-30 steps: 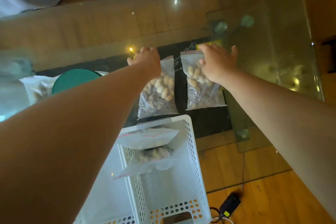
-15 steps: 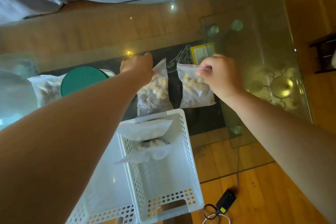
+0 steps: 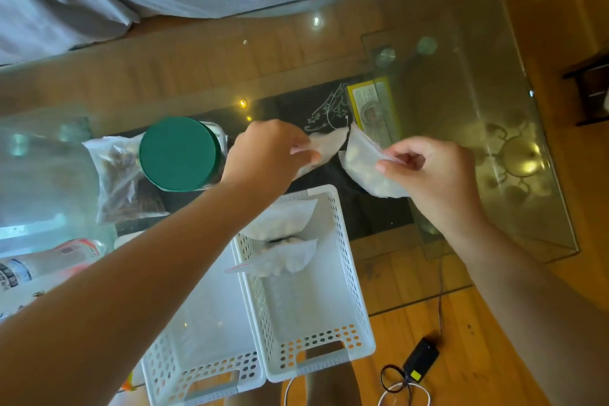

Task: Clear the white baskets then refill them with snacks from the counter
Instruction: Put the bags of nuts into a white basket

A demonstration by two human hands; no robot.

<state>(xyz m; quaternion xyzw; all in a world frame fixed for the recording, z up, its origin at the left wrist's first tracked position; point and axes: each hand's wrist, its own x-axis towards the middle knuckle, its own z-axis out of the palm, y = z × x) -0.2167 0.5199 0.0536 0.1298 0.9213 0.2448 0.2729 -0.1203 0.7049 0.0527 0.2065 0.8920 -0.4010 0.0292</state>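
Observation:
Two white perforated baskets stand side by side at the near edge of the glass table. The right basket (image 3: 354,300) holds two clear bags of nuts (image 3: 283,260) at its far end. The left basket (image 3: 201,369) is partly hidden by my left arm. My left hand (image 3: 263,155) is shut on a clear bag of nuts (image 3: 324,148), lifted above the table beyond the right basket. My right hand (image 3: 428,171) pinches a second bag of nuts (image 3: 365,168) by its top edge, also lifted.
A green-lidded jar (image 3: 179,153) and a bag of dark snacks (image 3: 122,181) stand left of my left hand. A labelled packet (image 3: 43,267) lies at the left edge. A yellow-framed card (image 3: 375,105) lies under the glass. A black adapter with cable (image 3: 420,356) lies on the wooden floor.
Both hands closed on the two nut bags that lay flat on the table, lifted them and drew them nearer, toward the right basket.

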